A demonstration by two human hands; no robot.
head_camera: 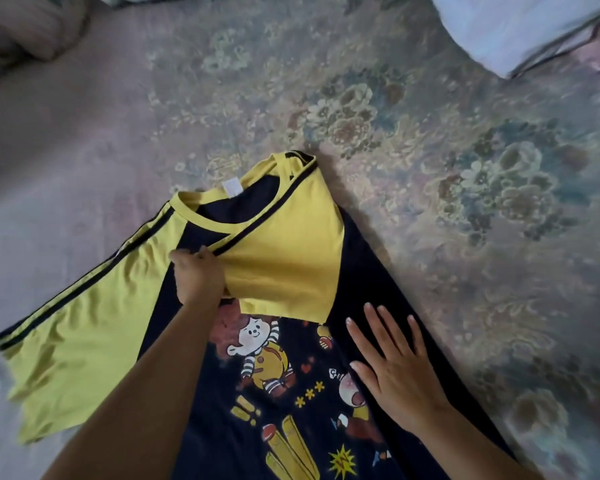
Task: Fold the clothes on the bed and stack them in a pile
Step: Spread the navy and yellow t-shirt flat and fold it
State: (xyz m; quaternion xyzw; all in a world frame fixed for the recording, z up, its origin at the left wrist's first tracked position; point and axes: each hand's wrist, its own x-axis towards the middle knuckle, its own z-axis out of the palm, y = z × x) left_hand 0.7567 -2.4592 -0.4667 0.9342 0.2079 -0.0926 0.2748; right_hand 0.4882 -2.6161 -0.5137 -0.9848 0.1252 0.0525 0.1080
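On the bed (430,150), the left hand (198,275) pinches the T-shirt (291,410)'s folded yellow sleeve (288,268); the right hand (395,368) presses flat, fingers straight, on its dark side.

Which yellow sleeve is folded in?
The one on the right. That yellow sleeve lies across the navy cartoon-print T-shirt's chest, its edge gripped by the left hand. The other yellow sleeve lies spread out.

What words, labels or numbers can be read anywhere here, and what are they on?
No readable text anywhere.
White neck tag inside the T-shirt's collar: too blurred to read.
Cartoon print on the T-shirt's front: pictures, stars and exclamation marks; no legible words.
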